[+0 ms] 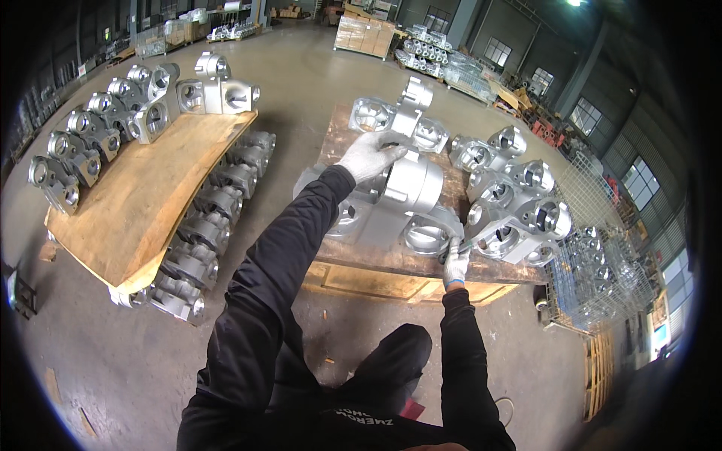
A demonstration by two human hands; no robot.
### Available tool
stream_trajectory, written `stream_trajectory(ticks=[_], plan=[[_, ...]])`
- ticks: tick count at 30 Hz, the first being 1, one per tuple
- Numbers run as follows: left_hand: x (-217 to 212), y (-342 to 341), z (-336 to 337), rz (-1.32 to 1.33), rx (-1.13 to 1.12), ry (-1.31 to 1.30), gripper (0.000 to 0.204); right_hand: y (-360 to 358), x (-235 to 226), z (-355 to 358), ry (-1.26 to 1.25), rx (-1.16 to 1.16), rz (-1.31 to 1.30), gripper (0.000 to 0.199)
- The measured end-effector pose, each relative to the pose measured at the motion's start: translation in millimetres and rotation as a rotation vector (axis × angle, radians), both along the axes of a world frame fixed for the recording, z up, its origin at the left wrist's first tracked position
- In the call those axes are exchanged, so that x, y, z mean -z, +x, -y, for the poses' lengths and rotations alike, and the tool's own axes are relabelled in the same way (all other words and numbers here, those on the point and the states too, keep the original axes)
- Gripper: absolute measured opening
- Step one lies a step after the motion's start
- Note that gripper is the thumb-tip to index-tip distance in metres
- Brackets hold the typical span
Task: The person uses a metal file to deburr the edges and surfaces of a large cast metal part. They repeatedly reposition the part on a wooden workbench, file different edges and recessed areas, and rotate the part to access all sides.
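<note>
Gloved hands worked a grey metal casting on a wooden pallet in a factory hall.

In the head view, the left hand point(370, 154), in a white glove, was clasped over the top rim of the large metal casting point(410, 184), which stood on the wooden pallet point(391, 259) in front of the person. The right hand point(455, 263), also gloved, was clenched around a thin tool point(464, 245) at the casting's lower right flange. More castings point(519, 203) crowded the pallet's right and far sides. A wire mesh crate point(602, 270) to the right held further metal parts. To the left, a wooden board point(150, 188) lay over a row of castings point(203, 233) and carried others point(113, 120) along its far edge.
</note>
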State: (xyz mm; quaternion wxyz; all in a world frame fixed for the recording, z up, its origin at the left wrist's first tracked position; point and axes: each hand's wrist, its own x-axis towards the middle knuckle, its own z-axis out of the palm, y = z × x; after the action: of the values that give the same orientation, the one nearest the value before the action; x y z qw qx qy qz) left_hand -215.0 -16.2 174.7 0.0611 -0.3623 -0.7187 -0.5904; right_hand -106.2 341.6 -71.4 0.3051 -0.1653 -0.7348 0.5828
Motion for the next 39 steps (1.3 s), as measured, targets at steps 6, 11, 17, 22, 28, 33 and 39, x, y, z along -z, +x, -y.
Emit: stream_trajectory(ticks=[6,11,17,22,28,33,39], plan=[[11,-5,4,0.217,0.140,0.293,0.029,1,1,4,0.021,0.037,-0.017,0.066],[10,0,4,0.310,0.072,0.336,0.021,-2,9,0,-0.030,0.028,-0.071,0.062],[38,-2,45,-0.188,-0.379,0.060,0.028,-2,14,0,-0.051,0.019,-0.032,0.063],[149,-4,143,-0.027,-0.626,0.070,0.061,4,5,-2,-0.055,0.012,-0.013,0.066],[260,-7,156,0.355,-0.541,0.017,0.057,5,6,-2,-0.037,0.017,0.037,0.063],[250,-24,132,0.389,-0.517,0.237,0.064,0,8,-1,-0.018,-0.011,0.021,0.065],[243,-12,134,0.463,-0.581,0.230,0.065,24,-7,-6,0.067,-0.013,0.076,0.059]])
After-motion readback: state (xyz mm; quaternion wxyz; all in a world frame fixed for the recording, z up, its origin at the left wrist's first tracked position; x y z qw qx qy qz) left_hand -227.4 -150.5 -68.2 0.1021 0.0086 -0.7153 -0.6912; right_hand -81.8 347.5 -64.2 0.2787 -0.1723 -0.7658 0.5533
